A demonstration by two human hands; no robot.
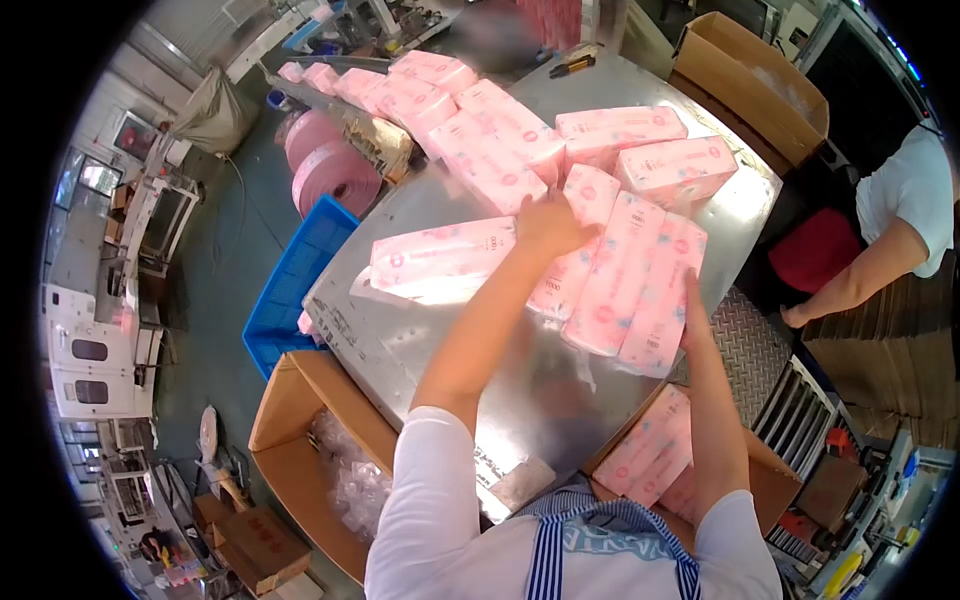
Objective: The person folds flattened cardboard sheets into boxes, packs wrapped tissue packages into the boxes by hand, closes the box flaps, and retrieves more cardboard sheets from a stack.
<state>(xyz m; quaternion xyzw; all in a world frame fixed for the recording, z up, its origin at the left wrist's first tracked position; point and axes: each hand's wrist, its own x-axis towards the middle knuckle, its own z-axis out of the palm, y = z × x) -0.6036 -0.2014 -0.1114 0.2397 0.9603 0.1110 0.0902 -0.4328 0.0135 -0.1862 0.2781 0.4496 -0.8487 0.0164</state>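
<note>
Three pink tissue packs (617, 275) lie side by side on the metal table (400, 345). My left hand (550, 228) rests on the upper left of this row with its fingers spread, close to another pack (440, 258) lying to its left. Against the row's right side is my right hand (693, 310), its fingers stretched along the outer pack. Beyond my hands, more pink packs (490, 155) form a line running to the far left, and two packs (678, 170) lie at the right.
An open carton (625, 485) holding pink packs stands at the table's near right edge. Another carton (285, 420) with clear plastic and a blue crate (300, 270) are at the left. A large box (750, 90) stands far right. A co-worker's arm (870, 275) reaches in at right.
</note>
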